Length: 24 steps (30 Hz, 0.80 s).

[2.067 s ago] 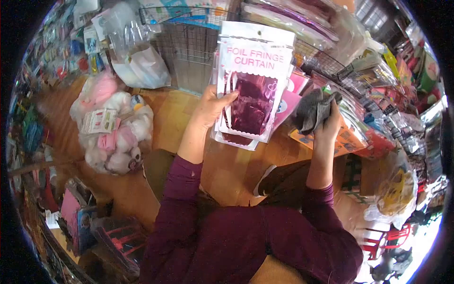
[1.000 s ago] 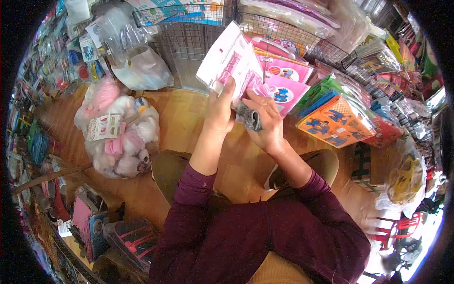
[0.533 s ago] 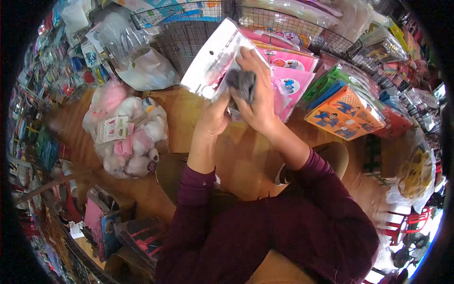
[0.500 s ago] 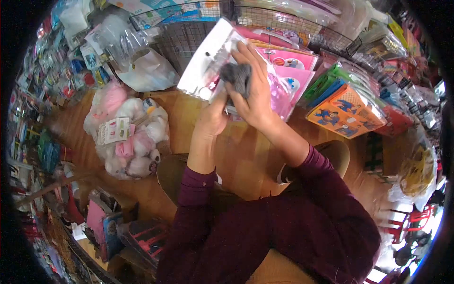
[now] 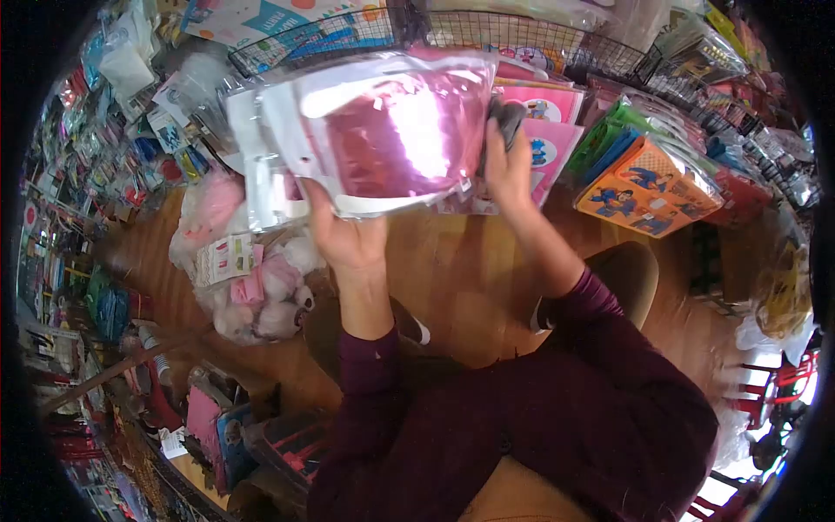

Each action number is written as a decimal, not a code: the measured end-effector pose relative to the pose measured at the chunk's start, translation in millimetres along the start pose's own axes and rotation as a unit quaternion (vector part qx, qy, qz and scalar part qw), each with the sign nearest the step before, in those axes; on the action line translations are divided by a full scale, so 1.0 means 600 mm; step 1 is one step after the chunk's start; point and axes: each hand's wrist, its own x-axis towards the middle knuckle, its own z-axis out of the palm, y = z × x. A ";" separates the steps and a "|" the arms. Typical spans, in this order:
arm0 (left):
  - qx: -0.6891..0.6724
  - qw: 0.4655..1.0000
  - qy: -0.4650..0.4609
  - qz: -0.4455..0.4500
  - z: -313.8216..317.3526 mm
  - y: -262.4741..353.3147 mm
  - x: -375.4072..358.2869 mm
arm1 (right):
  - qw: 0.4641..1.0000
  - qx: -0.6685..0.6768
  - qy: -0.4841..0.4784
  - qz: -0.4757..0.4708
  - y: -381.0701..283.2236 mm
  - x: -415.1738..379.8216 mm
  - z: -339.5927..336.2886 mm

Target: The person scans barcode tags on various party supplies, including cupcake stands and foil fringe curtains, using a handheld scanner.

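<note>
On my remote feed, the left hand point(image 5: 350, 239) thumb-clamps foil packets point(image 5: 387, 135) above the floor point(image 5: 452, 270), best kept flat, I judge, for light strokes of the grey cloth point(image 5: 507, 117) the right hand point(image 5: 513, 174) grasps.

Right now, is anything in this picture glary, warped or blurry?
Head view: white glare on the pink foil packet; head view: fisheye curving, black corners, washed-out patches at lower right; head view: grey cloth in the right hand looks slightly soft.

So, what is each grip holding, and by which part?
Left grip: shiny pink packets, by their near edge. Right grip: a grey cloth; the part held cannot be told.
</note>
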 end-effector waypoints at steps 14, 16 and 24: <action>0.068 0.996 -0.016 0.060 -0.001 0.022 0.023 | 0.948 0.258 0.180 0.047 -0.103 0.053 -0.090; 0.082 0.995 -0.007 0.057 -0.007 0.014 0.021 | 0.944 0.283 0.152 -0.072 -0.161 0.051 -0.088; 0.256 0.965 -0.055 0.022 -0.018 -0.031 -0.015 | 0.884 -0.226 -0.219 -0.345 -0.187 -0.034 0.070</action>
